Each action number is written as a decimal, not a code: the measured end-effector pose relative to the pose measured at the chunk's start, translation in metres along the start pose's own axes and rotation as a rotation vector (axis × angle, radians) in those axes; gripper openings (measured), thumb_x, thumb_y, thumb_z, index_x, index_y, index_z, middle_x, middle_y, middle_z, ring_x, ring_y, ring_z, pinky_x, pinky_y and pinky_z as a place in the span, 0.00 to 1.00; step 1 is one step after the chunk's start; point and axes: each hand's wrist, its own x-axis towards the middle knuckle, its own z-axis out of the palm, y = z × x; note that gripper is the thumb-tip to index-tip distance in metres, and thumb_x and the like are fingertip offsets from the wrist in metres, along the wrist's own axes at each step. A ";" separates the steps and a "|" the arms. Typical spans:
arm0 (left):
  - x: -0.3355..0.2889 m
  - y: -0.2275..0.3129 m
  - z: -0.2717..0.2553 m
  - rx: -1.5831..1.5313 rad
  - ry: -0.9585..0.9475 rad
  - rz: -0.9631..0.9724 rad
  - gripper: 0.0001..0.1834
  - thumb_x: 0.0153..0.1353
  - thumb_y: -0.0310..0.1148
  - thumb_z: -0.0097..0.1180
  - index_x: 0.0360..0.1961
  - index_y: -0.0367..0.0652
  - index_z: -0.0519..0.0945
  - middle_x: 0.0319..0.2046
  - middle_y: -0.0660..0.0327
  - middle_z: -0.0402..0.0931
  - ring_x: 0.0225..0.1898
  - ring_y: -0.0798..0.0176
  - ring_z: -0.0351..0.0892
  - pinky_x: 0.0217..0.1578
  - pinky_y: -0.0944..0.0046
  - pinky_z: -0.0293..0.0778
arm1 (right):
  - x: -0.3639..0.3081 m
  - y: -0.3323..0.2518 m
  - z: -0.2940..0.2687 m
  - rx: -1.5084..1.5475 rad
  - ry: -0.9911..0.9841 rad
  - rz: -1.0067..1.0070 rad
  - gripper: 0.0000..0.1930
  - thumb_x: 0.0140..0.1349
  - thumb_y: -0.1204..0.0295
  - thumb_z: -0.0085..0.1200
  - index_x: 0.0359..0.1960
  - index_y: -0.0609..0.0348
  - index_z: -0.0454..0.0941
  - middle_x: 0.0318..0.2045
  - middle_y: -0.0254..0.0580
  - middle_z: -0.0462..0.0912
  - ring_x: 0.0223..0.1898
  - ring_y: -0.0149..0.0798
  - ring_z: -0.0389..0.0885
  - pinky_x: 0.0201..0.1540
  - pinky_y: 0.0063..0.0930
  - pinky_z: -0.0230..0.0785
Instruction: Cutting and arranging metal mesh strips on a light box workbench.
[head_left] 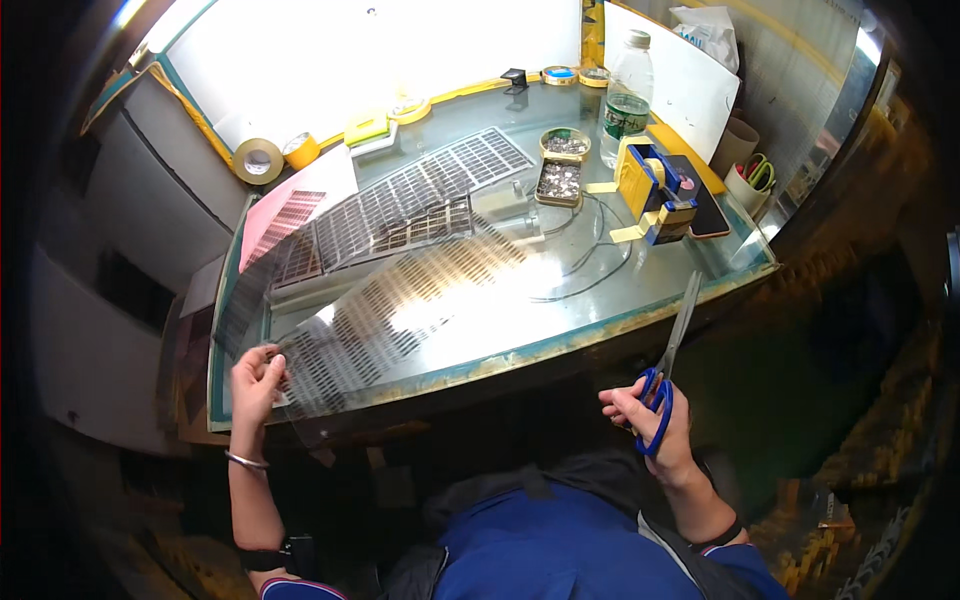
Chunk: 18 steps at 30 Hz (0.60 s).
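While the left hand (257,383), at eight o'clock of the teal-edged glass table (680,262), pinched the edge of a transparent plastic sheet printed with dark rows (370,320), that sheet stretched toward two o'clock across the near rim. The right hand (660,415), between four and five, gripped blue-handled metal scissors (683,325) pointing to one. A yellow-and-blue tape dispenser (640,182) stood at two.

We saw a white panel (400,50) burnt out behind the bright glass table (600,305), glare whitening the see-through sheet (385,295), and shadows below nearly black; toward the dark, round rim, we found the cabinet (85,340) bowed and soft
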 end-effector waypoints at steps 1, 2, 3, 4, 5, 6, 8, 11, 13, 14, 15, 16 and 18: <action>0.000 0.002 0.005 -0.004 -0.003 -0.002 0.17 0.54 0.33 0.55 0.42 0.35 0.71 0.30 0.58 0.74 0.26 0.67 0.74 0.23 0.71 0.71 | -0.001 0.000 0.002 -0.020 -0.007 0.000 0.08 0.55 0.73 0.53 0.28 0.60 0.67 0.29 0.49 0.79 0.28 0.32 0.78 0.30 0.20 0.70; -0.002 0.011 0.017 0.519 0.344 0.288 0.20 0.52 0.33 0.56 0.45 0.34 0.69 0.35 0.54 0.72 0.34 0.61 0.72 0.33 0.65 0.69 | -0.002 0.001 0.002 -0.024 -0.003 0.003 0.08 0.55 0.73 0.53 0.28 0.60 0.67 0.29 0.49 0.79 0.28 0.32 0.78 0.30 0.20 0.70; -0.005 0.023 0.031 1.042 0.693 0.578 0.24 0.51 0.32 0.57 0.48 0.34 0.68 0.41 0.51 0.71 0.42 0.55 0.70 0.42 0.60 0.68 | -0.003 0.002 0.003 -0.046 -0.021 -0.009 0.08 0.56 0.71 0.52 0.29 0.60 0.67 0.29 0.49 0.79 0.27 0.31 0.78 0.29 0.20 0.69; -0.010 0.042 0.052 0.871 0.521 0.641 0.27 0.50 0.32 0.58 0.51 0.34 0.66 0.44 0.49 0.68 0.47 0.51 0.66 0.49 0.58 0.61 | -0.003 0.004 0.002 -0.068 -0.038 -0.016 0.08 0.57 0.69 0.51 0.29 0.61 0.67 0.29 0.49 0.79 0.27 0.31 0.78 0.29 0.19 0.69; -0.015 0.059 0.077 0.693 0.350 0.692 0.30 0.49 0.33 0.58 0.53 0.35 0.64 0.48 0.46 0.65 0.52 0.47 0.61 0.55 0.55 0.54 | -0.004 0.006 0.002 -0.073 -0.036 -0.007 0.08 0.57 0.69 0.51 0.29 0.61 0.67 0.29 0.49 0.79 0.27 0.31 0.78 0.29 0.19 0.69; -0.016 0.063 0.101 0.638 0.202 0.768 0.30 0.49 0.35 0.58 0.53 0.35 0.64 0.49 0.46 0.65 0.53 0.47 0.61 0.55 0.55 0.54 | -0.005 0.006 0.001 -0.071 -0.100 0.049 0.10 0.59 0.67 0.48 0.30 0.62 0.67 0.29 0.49 0.79 0.27 0.31 0.78 0.29 0.19 0.69; -0.026 0.067 0.139 0.650 -0.023 0.844 0.31 0.50 0.38 0.57 0.53 0.34 0.63 0.52 0.46 0.63 0.56 0.48 0.59 0.57 0.53 0.52 | -0.009 0.007 0.002 -0.049 -0.277 0.086 0.17 0.62 0.59 0.42 0.34 0.65 0.67 0.30 0.49 0.78 0.25 0.30 0.77 0.28 0.18 0.68; -0.056 0.078 0.187 0.691 -0.157 0.925 0.32 0.52 0.42 0.54 0.53 0.33 0.63 0.54 0.47 0.62 0.58 0.50 0.58 0.58 0.50 0.49 | -0.020 0.013 -0.003 0.051 -0.528 0.183 0.24 0.59 0.52 0.43 0.40 0.66 0.66 0.32 0.47 0.76 0.30 0.30 0.76 0.33 0.17 0.67; -0.074 0.075 0.201 0.660 -0.152 0.967 0.30 0.51 0.43 0.54 0.51 0.32 0.66 0.53 0.47 0.62 0.58 0.49 0.58 0.58 0.51 0.49 | -0.026 0.015 -0.009 0.031 -0.617 0.255 0.27 0.59 0.50 0.41 0.43 0.67 0.66 0.32 0.44 0.75 0.32 0.30 0.75 0.35 0.18 0.67; -0.080 0.075 0.205 0.629 -0.126 0.964 0.28 0.51 0.40 0.55 0.49 0.32 0.67 0.52 0.48 0.64 0.56 0.49 0.60 0.57 0.51 0.51 | -0.030 0.015 -0.012 0.027 -0.627 0.299 0.29 0.59 0.48 0.39 0.43 0.67 0.66 0.31 0.44 0.75 0.32 0.30 0.74 0.34 0.18 0.66; -0.084 0.074 0.210 0.599 -0.101 0.960 0.26 0.50 0.38 0.56 0.47 0.32 0.69 0.51 0.48 0.65 0.54 0.48 0.62 0.56 0.52 0.54 | -0.033 0.015 -0.013 0.024 -0.637 0.343 0.30 0.59 0.46 0.37 0.43 0.67 0.67 0.31 0.43 0.74 0.31 0.29 0.74 0.34 0.17 0.65; -0.088 0.072 0.215 0.587 -0.117 0.953 0.26 0.50 0.38 0.56 0.47 0.32 0.69 0.51 0.48 0.65 0.54 0.48 0.62 0.56 0.52 0.54 | -0.034 0.013 -0.014 0.021 -0.623 0.358 0.30 0.59 0.46 0.37 0.43 0.67 0.67 0.31 0.43 0.74 0.31 0.29 0.74 0.34 0.17 0.65; -0.095 0.068 0.227 0.245 -0.115 1.208 0.19 0.47 0.31 0.57 0.41 0.33 0.73 0.43 0.51 0.71 0.47 0.49 0.69 0.49 0.55 0.64 | -0.037 0.010 -0.016 0.023 -0.682 0.419 0.34 0.58 0.42 0.31 0.42 0.67 0.67 0.31 0.42 0.74 0.30 0.29 0.73 0.34 0.17 0.63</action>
